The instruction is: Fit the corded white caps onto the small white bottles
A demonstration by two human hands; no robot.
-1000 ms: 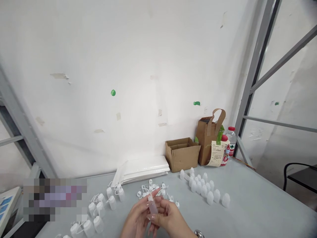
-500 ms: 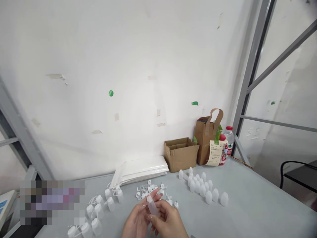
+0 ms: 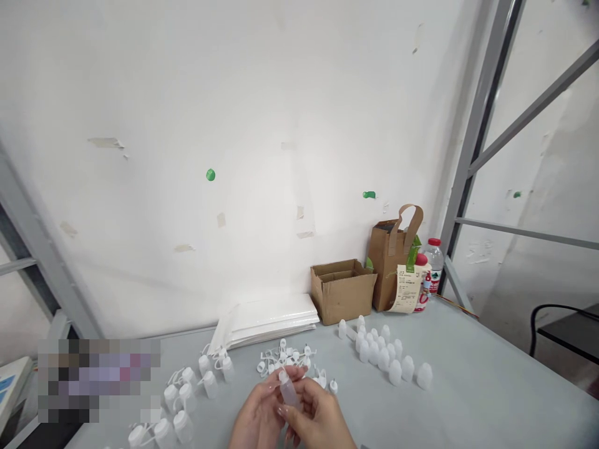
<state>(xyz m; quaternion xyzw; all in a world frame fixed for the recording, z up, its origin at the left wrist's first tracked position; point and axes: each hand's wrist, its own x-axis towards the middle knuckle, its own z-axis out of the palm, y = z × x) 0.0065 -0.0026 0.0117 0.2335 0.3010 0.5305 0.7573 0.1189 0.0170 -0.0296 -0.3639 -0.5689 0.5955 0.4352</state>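
Near the front edge of the view, a small translucent plastic bottle (image 3: 289, 394) leans between my two hands, its narrow neck pointing up and away. My left hand (image 3: 258, 411) is closed round its left side and back, fingers reaching behind the neck. From the right, my right hand (image 3: 322, 416) grips the lower body between thumb and fingers. The bottle's base is hidden by the fingers. Just beyond the hands lies a loose pile of white strapped caps (image 3: 283, 357). A single white cap (image 3: 333, 386) stands right of my right hand.
Capped bottles (image 3: 182, 427) stand in rows on the left; uncapped bottles (image 3: 394, 372) stand on the right. Along the wall are white flat packages (image 3: 271, 318), an open cardboard box (image 3: 349, 299), a brown paper bag (image 3: 384, 262) and a red-capped water bottle (image 3: 434, 259).
The fingers of my left hand behind the bottle neck have curled down. Both hands still hold the bottle in nearly the same place.
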